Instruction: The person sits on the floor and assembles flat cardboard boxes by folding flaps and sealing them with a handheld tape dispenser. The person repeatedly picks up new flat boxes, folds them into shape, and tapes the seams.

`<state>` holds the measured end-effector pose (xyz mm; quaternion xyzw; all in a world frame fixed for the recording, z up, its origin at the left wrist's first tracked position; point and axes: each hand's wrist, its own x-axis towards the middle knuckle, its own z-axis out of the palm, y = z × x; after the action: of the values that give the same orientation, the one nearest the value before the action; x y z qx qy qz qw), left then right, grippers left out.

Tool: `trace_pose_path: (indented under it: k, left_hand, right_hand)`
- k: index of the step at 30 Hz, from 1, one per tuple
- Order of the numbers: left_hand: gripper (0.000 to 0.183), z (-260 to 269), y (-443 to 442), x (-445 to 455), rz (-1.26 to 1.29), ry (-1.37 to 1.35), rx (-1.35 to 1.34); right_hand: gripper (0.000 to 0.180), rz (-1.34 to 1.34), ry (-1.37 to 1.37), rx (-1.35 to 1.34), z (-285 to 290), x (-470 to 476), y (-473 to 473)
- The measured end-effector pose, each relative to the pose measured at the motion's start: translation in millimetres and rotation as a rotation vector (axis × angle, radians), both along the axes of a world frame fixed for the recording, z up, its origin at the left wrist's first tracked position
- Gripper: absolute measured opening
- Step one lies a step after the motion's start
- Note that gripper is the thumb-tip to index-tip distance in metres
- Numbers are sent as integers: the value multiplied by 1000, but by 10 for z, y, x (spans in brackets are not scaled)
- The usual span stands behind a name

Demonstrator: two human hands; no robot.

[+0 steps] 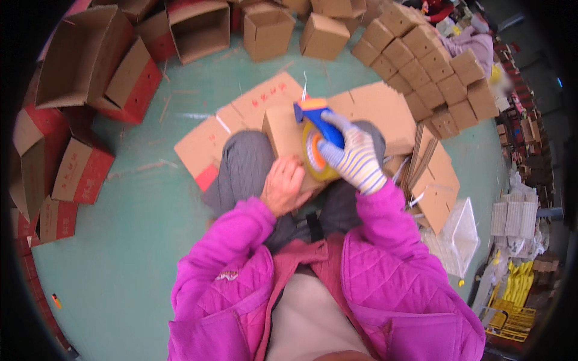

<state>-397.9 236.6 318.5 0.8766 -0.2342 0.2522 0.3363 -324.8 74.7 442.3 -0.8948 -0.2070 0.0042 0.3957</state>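
Note:
My right hand (359,153), in a striped knit glove, grips a blue and orange tape dispenser (332,124). A large roll of clear yellowish packing tape (311,158) is mounted on it. Under the dispenser, a small brown cardboard box (284,131) rests between my knees. Bare, my left hand (285,184) lies against the near side of this box, fingers bent over its edge. The roll and my right hand hide part of the box. Beneath and beyond my knees lie flattened cardboard sheets (246,108), some with red print.
Open red-and-brown cartons (140,85) stand on the green floor (135,252) at left and far left. Ahead are an open small box (268,36) and stacked small boxes (424,67). At right lie folded cardboard (435,185), clear plastic (456,239) and a yellow crate (510,320).

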Motion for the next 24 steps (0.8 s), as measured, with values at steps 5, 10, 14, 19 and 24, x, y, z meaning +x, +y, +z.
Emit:
trace_pose_path:
  k: [5, 10, 14, 19, 24]
  left_hand:
    - [57, -130, -19, 39, 6, -86, -54]
    - [59, -108, -56, -10, 46, -19, -63]
    - [57, -146, -71, 6, 41, -36, -54]
    - [60, -130, -81, -6, 53, -13, -45]
    - [75, -41, -157, 55, 8, 2, 266]
  right_hand:
    - [52, -56, 43, -108, 39, -522, -281]
    - [55, -95, 83, -71, -112, -1161, -490]
    - [59, -114, 93, -89, -195, -1369, -578]
    - [57, -117, 103, -159, -320, -1459, -621]
    - [59, -98, 23, -134, -517, -1468, -669]
